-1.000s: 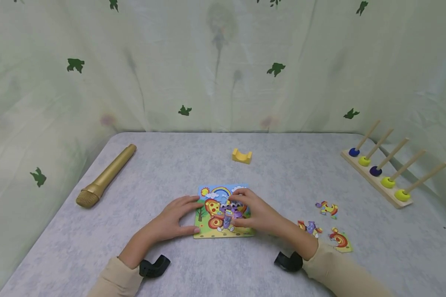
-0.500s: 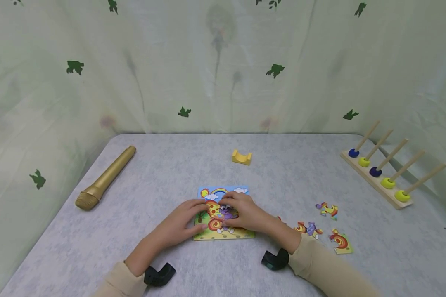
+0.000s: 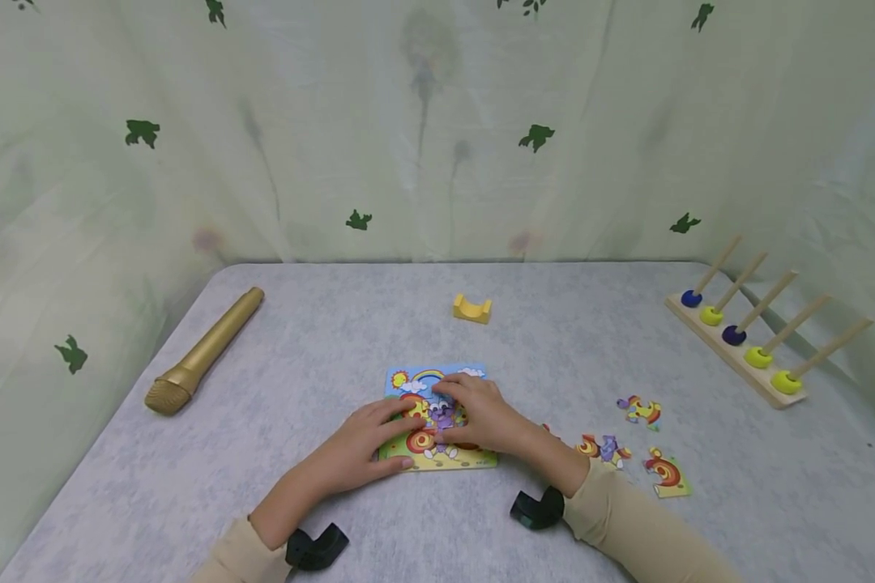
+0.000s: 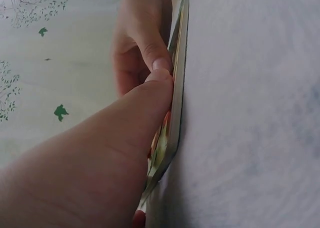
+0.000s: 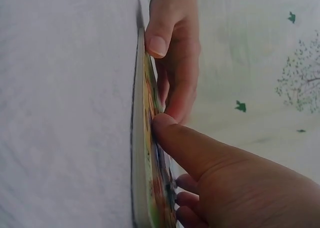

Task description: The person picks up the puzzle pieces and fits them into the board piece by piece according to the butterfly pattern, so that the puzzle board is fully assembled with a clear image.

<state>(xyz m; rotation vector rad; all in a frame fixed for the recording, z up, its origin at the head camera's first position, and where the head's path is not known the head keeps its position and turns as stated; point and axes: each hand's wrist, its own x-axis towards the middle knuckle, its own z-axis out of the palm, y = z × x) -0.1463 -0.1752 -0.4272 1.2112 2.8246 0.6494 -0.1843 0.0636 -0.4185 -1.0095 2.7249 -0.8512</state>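
A square picture puzzle (image 3: pixel 474 461) with a rainbow, sun and purple cartoon creature lies flat on the table in the head view. My left hand (image 3: pixel 368 445) rests over its left side, fingers fairly straight and fingertips on the picture. From the right, my right hand (image 3: pixel 484 417) holds a puzzle piece (image 3: pixel 443 414) showing the purple creature between thumb and fingers, down at the puzzle's surface. Both thumbs touch the picture near the puzzle's edge (image 4: pixel 176 125) in the left wrist view. The hands hide parts of the picture.
Several loose puzzle pieces (image 3: pixel 668 474) lie right of the puzzle, one partly behind the right forearm. A yellow cradle-shaped block (image 3: pixel 472 310) sits beyond it. A gold microphone (image 3: pixel 207 348) lies at left; a wooden peg stand (image 3: pixel 736 352) with blue and yellow beads stands at right.
My right hand has moved left over the puzzle, bringing the purple creature piece down onto the picture. My left hand has shifted slightly right, its fingers further onto the puzzle.
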